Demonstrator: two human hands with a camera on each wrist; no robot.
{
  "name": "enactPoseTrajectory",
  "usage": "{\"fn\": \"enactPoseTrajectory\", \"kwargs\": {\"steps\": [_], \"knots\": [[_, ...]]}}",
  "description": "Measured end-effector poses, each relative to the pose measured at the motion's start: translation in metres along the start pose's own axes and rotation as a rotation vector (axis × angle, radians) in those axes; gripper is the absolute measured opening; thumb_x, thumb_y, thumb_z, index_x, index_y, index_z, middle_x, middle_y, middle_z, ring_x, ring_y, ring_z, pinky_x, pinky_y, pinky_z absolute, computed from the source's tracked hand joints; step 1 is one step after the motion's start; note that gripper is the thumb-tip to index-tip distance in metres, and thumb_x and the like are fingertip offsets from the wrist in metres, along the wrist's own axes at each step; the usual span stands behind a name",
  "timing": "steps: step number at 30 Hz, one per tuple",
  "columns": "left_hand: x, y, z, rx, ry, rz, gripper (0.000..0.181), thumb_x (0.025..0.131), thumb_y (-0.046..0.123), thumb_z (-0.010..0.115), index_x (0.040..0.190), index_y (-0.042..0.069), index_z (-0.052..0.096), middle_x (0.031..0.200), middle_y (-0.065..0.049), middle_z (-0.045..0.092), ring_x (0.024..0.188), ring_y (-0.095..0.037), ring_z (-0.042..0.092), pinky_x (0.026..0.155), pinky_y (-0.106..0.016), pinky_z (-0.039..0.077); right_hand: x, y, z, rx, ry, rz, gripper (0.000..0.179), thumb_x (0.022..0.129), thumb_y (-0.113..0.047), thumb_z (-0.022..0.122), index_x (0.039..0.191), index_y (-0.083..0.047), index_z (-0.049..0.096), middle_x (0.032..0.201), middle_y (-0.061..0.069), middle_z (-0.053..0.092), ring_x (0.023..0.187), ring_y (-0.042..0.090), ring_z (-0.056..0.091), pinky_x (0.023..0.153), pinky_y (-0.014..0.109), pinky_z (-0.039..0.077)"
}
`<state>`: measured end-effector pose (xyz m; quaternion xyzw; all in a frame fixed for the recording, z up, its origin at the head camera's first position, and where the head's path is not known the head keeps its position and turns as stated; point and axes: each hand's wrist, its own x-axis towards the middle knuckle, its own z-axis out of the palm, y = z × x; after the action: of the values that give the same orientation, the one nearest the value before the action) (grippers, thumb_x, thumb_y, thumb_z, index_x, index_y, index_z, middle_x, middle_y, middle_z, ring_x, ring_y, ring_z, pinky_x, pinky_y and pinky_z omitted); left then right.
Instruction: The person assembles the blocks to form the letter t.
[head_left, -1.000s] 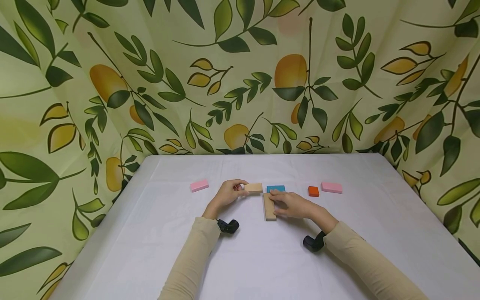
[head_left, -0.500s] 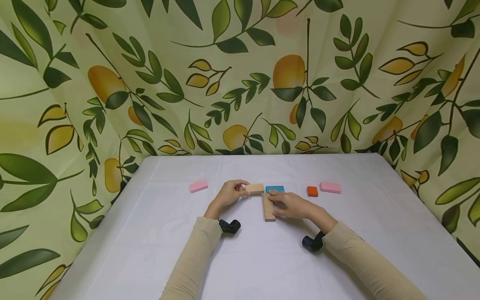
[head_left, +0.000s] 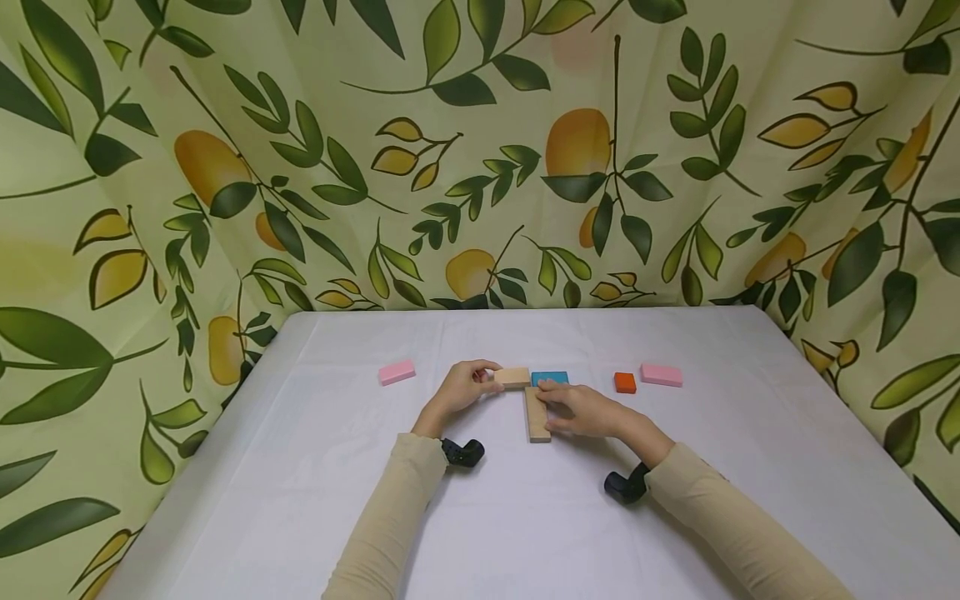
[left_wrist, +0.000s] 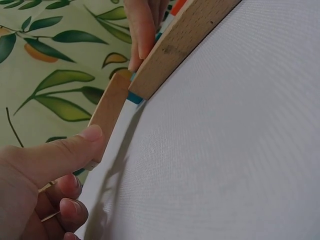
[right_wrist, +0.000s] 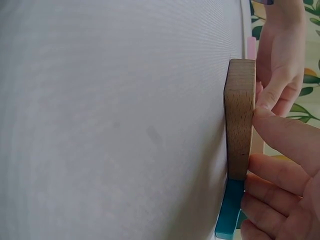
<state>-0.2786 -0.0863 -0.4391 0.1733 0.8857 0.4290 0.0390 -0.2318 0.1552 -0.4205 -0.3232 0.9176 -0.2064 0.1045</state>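
Note:
In the head view my left hand [head_left: 459, 387] pinches a short, pale wooden block [head_left: 512, 378] at its left end. The thumb lies along its near face. The block's right end is close to a blue block [head_left: 551, 378]; whether they touch cannot be told. In front lies a longer wooden block [head_left: 536, 415], pointing towards me, its far end at the blue block. My right hand [head_left: 585, 410] rests its fingertips on the long block, thumb lower and index finger at the far end. Its other fingers are near the blue block [right_wrist: 230, 210] in the right wrist view.
A pink block [head_left: 397, 372] lies to the left on the white-covered table [head_left: 525, 533]. Over to the right are a small orange block [head_left: 625, 382] and a second pink block [head_left: 662, 375]. A leaf-patterned cloth [head_left: 480, 167] hangs behind the table.
The left hand has slid the short wooden block to the right, narrowing the gap to the blue block. The right hand and the long wooden block have stayed in place.

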Motion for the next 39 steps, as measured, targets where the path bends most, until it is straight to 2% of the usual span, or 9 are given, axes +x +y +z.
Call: {"fn": "enactPoseTrajectory", "kwargs": {"steps": [29, 39], "knots": [[0.0042, -0.0016, 0.0050, 0.061, -0.014, -0.022, 0.031, 0.084, 0.018, 0.074, 0.112, 0.006, 0.069, 0.074, 0.001, 0.052, 0.067, -0.009, 0.043, 0.061, -0.018, 0.034, 0.0005, 0.0002, -0.0005, -0.034, 0.001, 0.006, 0.052, 0.090, -0.020, 0.067, 0.134, 0.004, 0.053, 0.149, 0.023, 0.043, 0.139, 0.039, 0.041, 0.111, 0.051, 0.038], [0.0040, 0.0003, 0.0054, 0.087, -0.028, -0.040, 0.031, 0.084, 0.020, 0.074, 0.112, 0.008, 0.070, 0.072, 0.001, 0.051, 0.066, -0.009, 0.043, 0.062, -0.018, 0.033, 0.0004, 0.0008, 0.0007, -0.014, -0.006, 0.028, 0.054, 0.090, -0.021, 0.067, 0.136, 0.002, 0.052, 0.151, 0.021, 0.041, 0.141, 0.038, 0.039, 0.112, 0.051, 0.037]]}}
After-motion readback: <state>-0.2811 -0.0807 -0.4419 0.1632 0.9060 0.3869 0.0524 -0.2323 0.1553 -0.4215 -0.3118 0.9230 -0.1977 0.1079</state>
